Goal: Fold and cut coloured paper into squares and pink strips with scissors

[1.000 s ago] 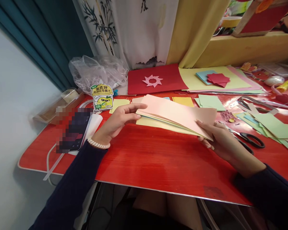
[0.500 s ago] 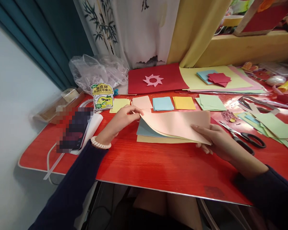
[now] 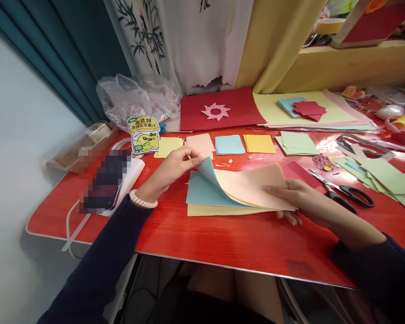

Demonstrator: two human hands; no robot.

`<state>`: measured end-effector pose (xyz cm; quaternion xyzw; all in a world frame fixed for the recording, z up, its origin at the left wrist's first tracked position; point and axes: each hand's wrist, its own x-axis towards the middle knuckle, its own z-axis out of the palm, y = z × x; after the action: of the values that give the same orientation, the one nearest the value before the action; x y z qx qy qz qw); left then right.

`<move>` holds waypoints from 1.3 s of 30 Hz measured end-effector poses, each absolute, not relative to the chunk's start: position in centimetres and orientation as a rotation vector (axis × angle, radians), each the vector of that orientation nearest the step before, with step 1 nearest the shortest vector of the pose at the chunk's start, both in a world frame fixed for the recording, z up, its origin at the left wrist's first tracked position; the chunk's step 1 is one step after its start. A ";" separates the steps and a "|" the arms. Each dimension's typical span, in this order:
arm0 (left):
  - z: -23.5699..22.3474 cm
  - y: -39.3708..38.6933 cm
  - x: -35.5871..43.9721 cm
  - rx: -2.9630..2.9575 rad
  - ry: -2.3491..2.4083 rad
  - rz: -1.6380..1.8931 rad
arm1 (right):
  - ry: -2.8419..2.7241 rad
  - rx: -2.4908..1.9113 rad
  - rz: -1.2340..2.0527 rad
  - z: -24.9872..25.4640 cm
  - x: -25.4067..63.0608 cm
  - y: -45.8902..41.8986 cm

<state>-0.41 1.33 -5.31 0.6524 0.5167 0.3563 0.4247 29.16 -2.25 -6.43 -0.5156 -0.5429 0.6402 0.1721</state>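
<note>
Sheets of paper (image 3: 256, 182) low over the red table (image 3: 202, 238), left ends fanned apart. Left hand (image 3: 176, 167): fingertips together, pinched on a lifted corner. Right hand (image 3: 302, 198): clamped on the right end, thumb above, fingers beneath. Possible crease from too tight a curl; possible skewing of lower sheets from slack right-hand pressure. Scissors (image 3: 355, 196) near right wrist.

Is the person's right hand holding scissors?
No, the right hand grips a stack of coloured sheets, while the nearest scissors lie beside that hand.
</note>
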 end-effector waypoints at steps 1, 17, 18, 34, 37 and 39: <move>-5.4 1.3 -0.3 1.614 1.309 0.883 | -1.548 -1.463 1.817 -6.5 29.2 -2.3; -3.9 0.3 -0.1 2.159 1.028 0.127 | -1.517 -1.464 1.785 -6.1 29.0 -2.3; -3.9 0.3 -0.2 2.185 1.000 0.115 | -1.517 -1.463 1.786 -6.1 29.0 -2.3; -4.7 0.6 -1.4 2.334 0.976 -0.018 | -1.504 -1.489 1.778 -6.3 29.0 -2.2; -4.5 0.5 -1.5 2.263 0.990 0.007 | -1.490 -1.488 1.768 -6.2 28.9 -2.3; -4.6 0.5 -1.4 2.203 1.002 0.069 | -1.462 -1.483 1.718 -6.4 28.9 -2.4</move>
<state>-1.44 0.51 -4.58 0.8514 0.3873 0.0268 0.3526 28.86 -2.38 -6.36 -0.5362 -0.5284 0.6207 0.2192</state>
